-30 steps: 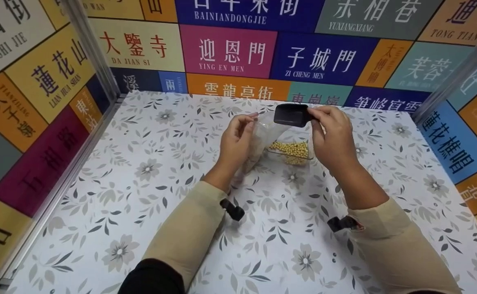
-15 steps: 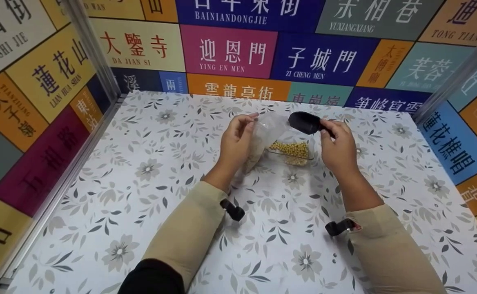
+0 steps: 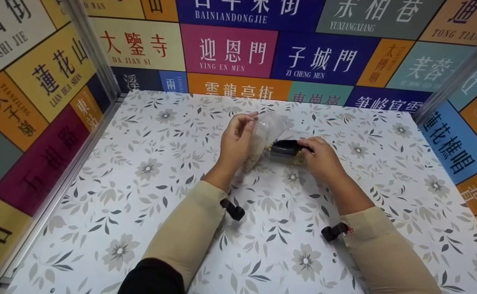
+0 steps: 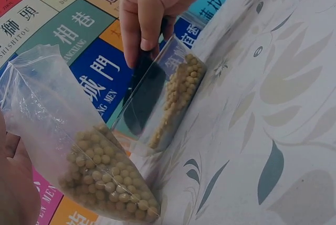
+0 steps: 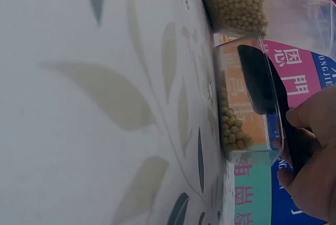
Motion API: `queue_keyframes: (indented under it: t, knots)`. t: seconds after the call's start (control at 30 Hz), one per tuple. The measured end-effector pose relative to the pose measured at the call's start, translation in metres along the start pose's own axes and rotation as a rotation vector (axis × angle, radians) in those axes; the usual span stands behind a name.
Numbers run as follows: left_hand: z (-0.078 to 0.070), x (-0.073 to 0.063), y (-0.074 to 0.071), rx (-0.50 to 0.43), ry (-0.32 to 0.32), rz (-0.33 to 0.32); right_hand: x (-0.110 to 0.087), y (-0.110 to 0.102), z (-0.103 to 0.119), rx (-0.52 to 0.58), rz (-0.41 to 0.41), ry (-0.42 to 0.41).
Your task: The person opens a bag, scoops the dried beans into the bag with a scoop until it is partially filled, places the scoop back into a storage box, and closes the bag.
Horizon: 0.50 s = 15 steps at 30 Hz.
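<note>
My left hand (image 3: 238, 132) grips the upper edge of a clear zip bag (image 3: 268, 125), which stands on the table. In the left wrist view, soybeans (image 4: 110, 175) fill the bag's lower part. Beside the bag is a clear plastic box (image 5: 236, 60), with more soybeans (image 5: 233, 130) heaped toward one end. My right hand (image 3: 322, 157) holds a black scoop (image 3: 284, 148) by its handle. The scoop's bowl dips inside the box and shows through its wall in both wrist views, above the bottom.
A white tablecloth (image 3: 148, 228) with grey flowers and leaves covers the table. Panels with coloured street-name signs (image 3: 228, 51) stand behind and on both sides, joined by metal posts (image 3: 95, 45). A small black wrist camera (image 3: 233, 209) sits on each sleeve.
The right hand has brought the scoop from above and beside the bag's mouth, first back to the right, then down into the box. The left hand and bag have stayed in place.
</note>
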<state>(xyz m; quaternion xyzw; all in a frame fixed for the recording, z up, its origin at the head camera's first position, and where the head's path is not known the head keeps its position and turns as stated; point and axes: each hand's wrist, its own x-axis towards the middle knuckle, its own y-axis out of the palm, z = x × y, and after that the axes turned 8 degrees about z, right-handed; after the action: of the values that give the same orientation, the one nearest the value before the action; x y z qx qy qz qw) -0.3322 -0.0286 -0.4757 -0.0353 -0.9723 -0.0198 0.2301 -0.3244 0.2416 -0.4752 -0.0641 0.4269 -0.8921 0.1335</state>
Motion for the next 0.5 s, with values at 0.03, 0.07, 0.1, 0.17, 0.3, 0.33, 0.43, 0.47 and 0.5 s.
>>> queue_keyframes:
  t: [0.03, 0.07, 0.1, 0.17, 0.3, 0.33, 0.43, 0.47, 0.5]
  knots:
    - [0.000, 0.000, 0.000, 0.000, -0.002, -0.001, 0.000, 0.001, 0.000, -0.010, 0.014, 0.001]
    - [0.000, 0.000, 0.000, 0.007, -0.001, 0.001, 0.001, 0.001, 0.000, -0.021, 0.028, 0.003]
    - [0.000, 0.000, 0.000, 0.010, 0.003, 0.004, 0.002, 0.002, 0.000, -0.038, 0.039, 0.001]
    - [0.000, 0.000, 0.000, 0.012, 0.013, 0.010, 0.003, 0.001, 0.000, -0.069, 0.055, 0.001]
    - [0.000, -0.001, 0.000, 0.009, 0.026, 0.016, 0.005, 0.001, 0.001, -0.109, 0.061, -0.006]
    - [0.000, -0.001, 0.000, 0.007, 0.026, 0.014, 0.005, 0.001, 0.002, -0.106, 0.052, -0.003]
    - [0.000, -0.001, 0.000, 0.003, 0.025, 0.008, 0.004, 0.003, 0.007, -0.071, -0.011, -0.001]
    - [0.000, -0.001, 0.000, 0.004, 0.028, 0.006, 0.003, 0.003, 0.010, -0.047, -0.041, -0.002]
    - [0.000, -0.001, -0.001, 0.004, 0.030, 0.004, 0.002, 0.004, 0.014, -0.018, -0.071, -0.006]
